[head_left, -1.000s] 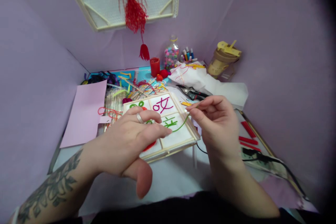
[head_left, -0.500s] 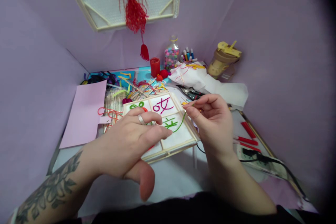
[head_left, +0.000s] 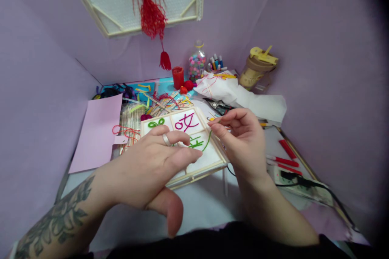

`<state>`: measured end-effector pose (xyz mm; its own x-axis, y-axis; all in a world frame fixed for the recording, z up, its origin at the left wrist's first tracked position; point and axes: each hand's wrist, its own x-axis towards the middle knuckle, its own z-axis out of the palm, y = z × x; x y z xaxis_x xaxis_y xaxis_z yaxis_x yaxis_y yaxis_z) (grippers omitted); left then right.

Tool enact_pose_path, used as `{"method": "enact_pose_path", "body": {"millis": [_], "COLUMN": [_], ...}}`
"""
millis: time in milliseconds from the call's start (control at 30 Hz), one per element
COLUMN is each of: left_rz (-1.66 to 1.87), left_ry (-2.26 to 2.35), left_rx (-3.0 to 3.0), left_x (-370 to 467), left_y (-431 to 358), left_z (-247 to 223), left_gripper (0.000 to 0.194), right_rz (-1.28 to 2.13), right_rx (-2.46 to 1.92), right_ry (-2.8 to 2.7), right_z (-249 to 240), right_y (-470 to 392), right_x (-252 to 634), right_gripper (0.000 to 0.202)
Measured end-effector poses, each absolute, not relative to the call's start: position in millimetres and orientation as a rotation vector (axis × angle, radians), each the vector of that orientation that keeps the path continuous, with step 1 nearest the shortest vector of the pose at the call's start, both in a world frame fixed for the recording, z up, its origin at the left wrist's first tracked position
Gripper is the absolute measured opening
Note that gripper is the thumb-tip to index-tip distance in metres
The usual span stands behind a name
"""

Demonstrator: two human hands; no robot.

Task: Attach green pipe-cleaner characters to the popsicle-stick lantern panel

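Observation:
A wood-edged panel (head_left: 194, 177) split into white sections lies before me, with a magenta figure (head_left: 187, 122) at its upper right and green loops (head_left: 156, 123) at its upper left. Below the magenta figure are green yarn strokes (head_left: 196, 142). My left hand (head_left: 154, 162), with a ring on it, reaches over the panel with fingers apart; its index fingertip touches the panel near the strokes. The thumb and fingertips of my right hand (head_left: 243, 141) pinch a green strand (head_left: 208, 141) above the panel's right edge. The strand curves down to the panel beside my left fingertip.
Behind the panel are scattered sticks (head_left: 164, 105), a red candle (head_left: 178, 77), a jar of pompoms (head_left: 197, 62) and pliers (head_left: 217, 106). Pink paper (head_left: 97, 133) lies left. At right are a cup (head_left: 255, 71), red markers (head_left: 284, 161) and a power strip (head_left: 304, 186).
My left index fingertip has shifted slightly right along the panel. My right hand still pinches the green strand, slightly farther left in view. The whole view has shifted slightly.

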<state>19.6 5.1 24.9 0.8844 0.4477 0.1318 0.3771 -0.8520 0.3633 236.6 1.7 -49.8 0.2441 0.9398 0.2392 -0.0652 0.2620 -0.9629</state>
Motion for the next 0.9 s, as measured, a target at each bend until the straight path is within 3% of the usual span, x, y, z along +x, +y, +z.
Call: {"method": "enact_pose_path", "body": {"millis": [733,900], "left_rz": [0.22,0.215], "left_ry": [0.577,0.609], "left_rx": [2.727,2.721], "left_x": [24.5,26.3], "left_y": [10.2,9.8], "left_z": [29.0,25.8], "left_gripper": [0.081,0.095], "right_rz": [0.896,0.898], "right_rx": [-1.015,-1.018], "right_ry": [-1.081,-1.081], "right_z": [-44.3,-44.2], "right_y": [-4.2,-6.4], "right_x": [240.7,241.6], "right_gripper": [0.022,0.022]}}
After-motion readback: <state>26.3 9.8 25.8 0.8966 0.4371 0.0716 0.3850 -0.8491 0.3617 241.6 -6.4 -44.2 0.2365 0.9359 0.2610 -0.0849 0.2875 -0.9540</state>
